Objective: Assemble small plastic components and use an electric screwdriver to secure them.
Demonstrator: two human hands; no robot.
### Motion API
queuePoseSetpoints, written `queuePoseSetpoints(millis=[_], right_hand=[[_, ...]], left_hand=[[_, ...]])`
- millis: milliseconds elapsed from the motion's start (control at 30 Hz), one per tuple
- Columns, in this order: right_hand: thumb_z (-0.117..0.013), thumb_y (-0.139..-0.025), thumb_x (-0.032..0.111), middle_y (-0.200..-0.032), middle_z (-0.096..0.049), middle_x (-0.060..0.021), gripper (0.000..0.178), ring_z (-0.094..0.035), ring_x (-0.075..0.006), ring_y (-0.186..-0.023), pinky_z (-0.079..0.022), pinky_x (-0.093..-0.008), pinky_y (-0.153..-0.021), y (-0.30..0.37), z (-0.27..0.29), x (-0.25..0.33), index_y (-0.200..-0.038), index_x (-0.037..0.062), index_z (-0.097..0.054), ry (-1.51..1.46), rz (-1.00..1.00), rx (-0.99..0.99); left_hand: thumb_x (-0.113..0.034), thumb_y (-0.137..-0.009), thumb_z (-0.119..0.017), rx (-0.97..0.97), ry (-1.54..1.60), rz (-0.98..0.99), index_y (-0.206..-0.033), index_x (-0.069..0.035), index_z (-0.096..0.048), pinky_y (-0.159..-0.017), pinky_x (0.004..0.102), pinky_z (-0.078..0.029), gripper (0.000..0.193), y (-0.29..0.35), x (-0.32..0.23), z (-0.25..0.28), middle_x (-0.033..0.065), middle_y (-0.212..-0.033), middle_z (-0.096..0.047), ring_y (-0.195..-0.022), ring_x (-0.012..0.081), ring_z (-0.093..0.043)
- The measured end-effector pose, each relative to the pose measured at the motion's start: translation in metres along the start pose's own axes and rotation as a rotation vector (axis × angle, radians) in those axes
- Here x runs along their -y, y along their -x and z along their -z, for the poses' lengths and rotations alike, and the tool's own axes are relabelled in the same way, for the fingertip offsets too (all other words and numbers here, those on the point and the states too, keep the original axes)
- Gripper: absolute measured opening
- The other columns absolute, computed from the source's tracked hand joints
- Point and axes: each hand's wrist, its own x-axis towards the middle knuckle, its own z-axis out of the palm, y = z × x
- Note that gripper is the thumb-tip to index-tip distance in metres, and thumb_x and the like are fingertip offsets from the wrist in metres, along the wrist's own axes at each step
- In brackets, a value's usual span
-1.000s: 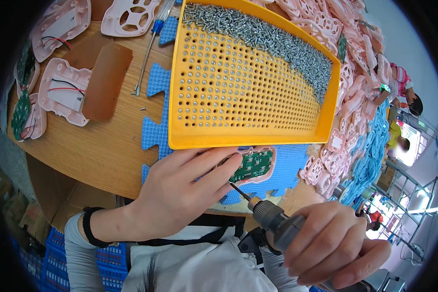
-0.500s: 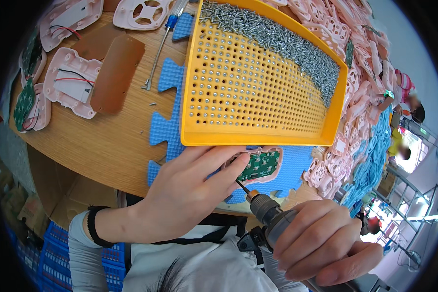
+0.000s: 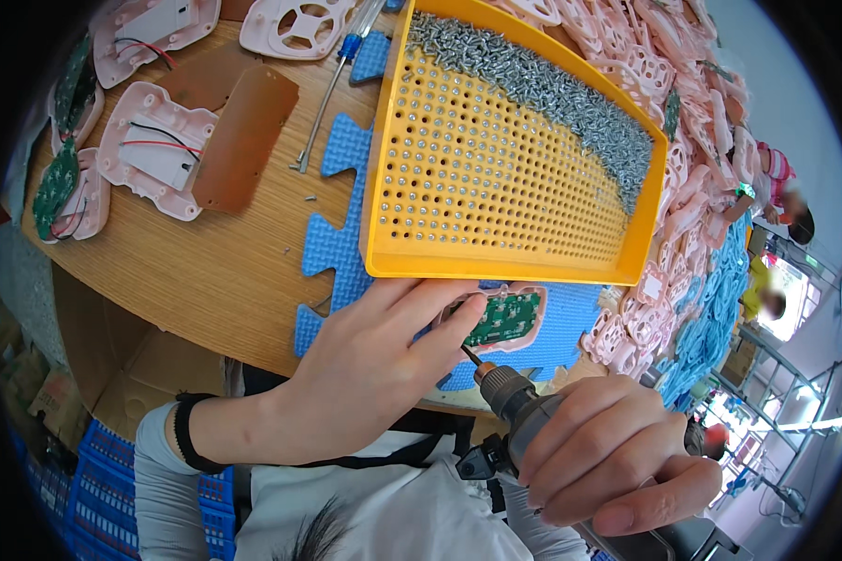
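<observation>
My left hand [image 3: 370, 360] grips a pink plastic shell [image 3: 539, 323] at its left end, thumb and fingers on it. Inside the shell lies a green circuit board [image 3: 505, 320], partly covered by the fingers. My right hand [image 3: 608, 449] is wrapped round a grey electric screwdriver [image 3: 510, 393]. Its dark bit [image 3: 471, 354] points up and left to the shell's near edge, close to the left fingertips; whether the tip sits on a screw is hidden. Just beyond the shell stands a yellow tray [image 3: 496, 271] with a perforated plate, screws standing in many holes.
Loose screws [image 3: 543, 84] heap along the tray's far side. Blue foam mats [image 3: 346, 271] lie beneath. On the left are a screwdriver [image 3: 332, 93], brown boards [image 3: 248, 140] and wired pink shells [image 3: 150, 187]. Pink parts [image 3: 646, 309] and blue parts [image 3: 702, 327] pile up at right; people are beyond.
The table, tray and parts on the left have shifted slightly rightward in the picture. Both hands keep their grips, and the bit remains at the shell's near edge.
</observation>
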Motion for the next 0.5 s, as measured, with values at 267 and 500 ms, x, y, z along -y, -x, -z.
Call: queuePoseSetpoints(millis=[267,500], right_hand=[[-0.05,-0.092,0.021,-0.064,-0.057,-0.0137,0.025,-0.057,-0.026,-0.055,-0.048,-0.0351,-0.048,0.008,0.017,0.026,-0.098,-0.0014,-0.04,0.004,0.084,0.011],[-0.045,-0.078,0.073,-0.074,-0.055,-0.0186,0.086,-0.054,-0.0259,-0.065,-0.047,-0.0406,-0.064,0.056,0.002,0.039,-0.117,-0.0032,-0.039,0.23,0.004,-0.846]], left_hand=[[-0.014,-0.074,-0.067,0.005,-0.043,-0.037,-0.111,0.002,-0.057,-0.083,0.0337,-0.047,0.042,0.0,0.0,0.0,0.0114,-0.113,-0.054,-0.103,0.0257,-0.052],[-0.029,-0.07,-0.073,0.104,-0.172,-0.097,-0.118,-0.004,-0.056,-0.083,0.0372,-0.048,0.057,-0.007,-0.058,0.032,0.0161,-0.117,-0.055,-0.106,0.0302,-0.053]])
